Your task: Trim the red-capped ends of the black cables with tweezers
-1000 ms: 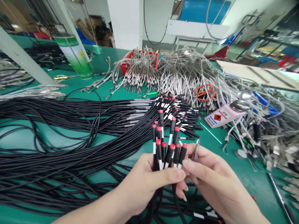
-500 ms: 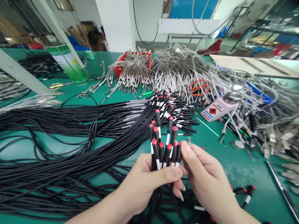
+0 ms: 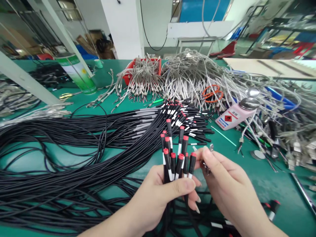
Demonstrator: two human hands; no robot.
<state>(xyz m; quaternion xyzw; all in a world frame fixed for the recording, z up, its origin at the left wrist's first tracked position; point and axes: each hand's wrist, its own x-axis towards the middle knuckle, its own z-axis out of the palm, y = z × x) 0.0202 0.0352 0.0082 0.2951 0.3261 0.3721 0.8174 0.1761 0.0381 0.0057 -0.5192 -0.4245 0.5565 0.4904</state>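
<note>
My left hand (image 3: 170,192) is wrapped round a bundle of black cables (image 3: 173,163), whose red-tipped connectors with white bands point upward above the thumb. Close beside it on the right, my right hand (image 3: 222,181) has its fingers curled round a small shiny metal piece (image 3: 206,167), mostly hidden by the fingers and palm. The right fingertips are near the rightmost connector of the bundle. Behind the hands, more black cables (image 3: 123,161) run in from the left, with banded ends piled at the middle of the green table (image 3: 138,171).
Grey-white wires (image 3: 192,72) are heaped at the back, some in a red bin (image 3: 127,78). A pink bottle (image 3: 232,115) with a metal top stands at right, near a blue tray (image 3: 283,98). A green can (image 3: 79,74) is at back left; a metal rod (image 3: 302,191) lies far right.
My right hand has moved slightly right, away from the rightmost connector, and more of the metal piece shows. My left hand still holds the bundle. The view has shifted slightly.
</note>
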